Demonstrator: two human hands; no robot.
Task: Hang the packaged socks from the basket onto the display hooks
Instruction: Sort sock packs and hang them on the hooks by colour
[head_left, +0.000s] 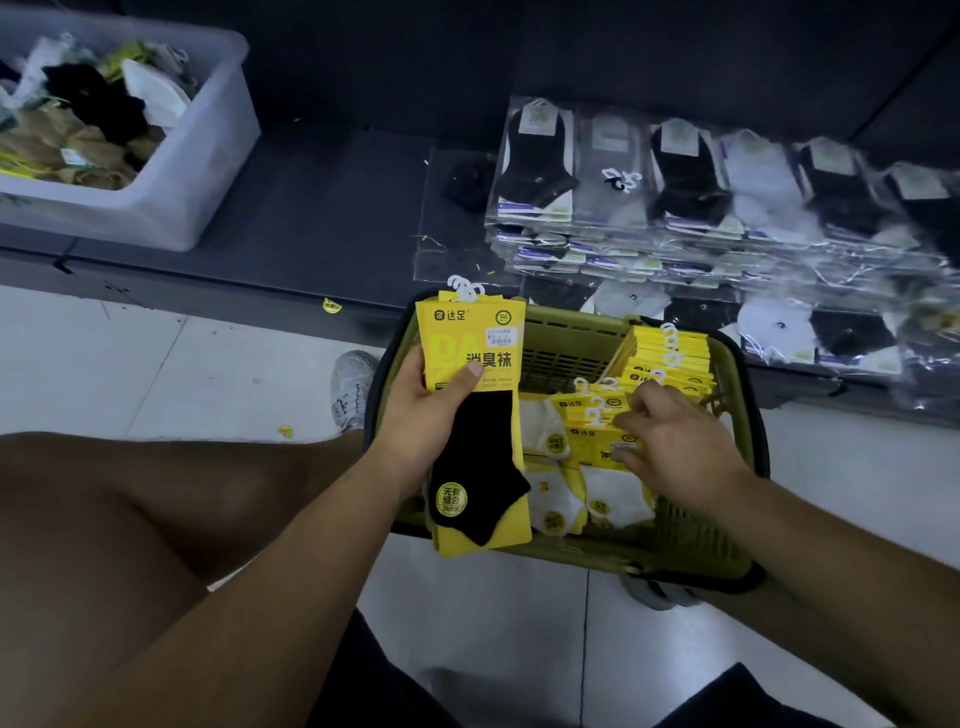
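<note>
I'm at the gathering step: packs are being collected out of the basket (571, 319), and nothing is on a hook yet. No display hooks are in view.

The left hand (415, 421) sits over the basket's 9 o'clock rim. Its grip is clamped on a black sock pack (480, 457), thumb across the yellow card front and fingers behind. The pack is held upright, with its white hanger tab (465, 288) at 12 o'clock.

The right hand (680, 441) reaches into the middle of the basket, fingers curled down onto the white sock packs (597, 467) lying there. I cannot tell whether that grip has pinched a card or only rests on it. A stack of yellow packs (670, 358) leans in the basket's 1 o'clock corner.

Beyond the basket, from 12 to 2 o'clock, bagged socks (691, 176) lie on a dark shelf (332, 208). A clear bin (171, 202) stands at 10 o'clock.

Next, I judge, the right hand needs a firm pinch on one card header. Then it should lift it free without snagging the neighbouring tabs, keep the tab uppermost, and look up for the hooks.
</note>
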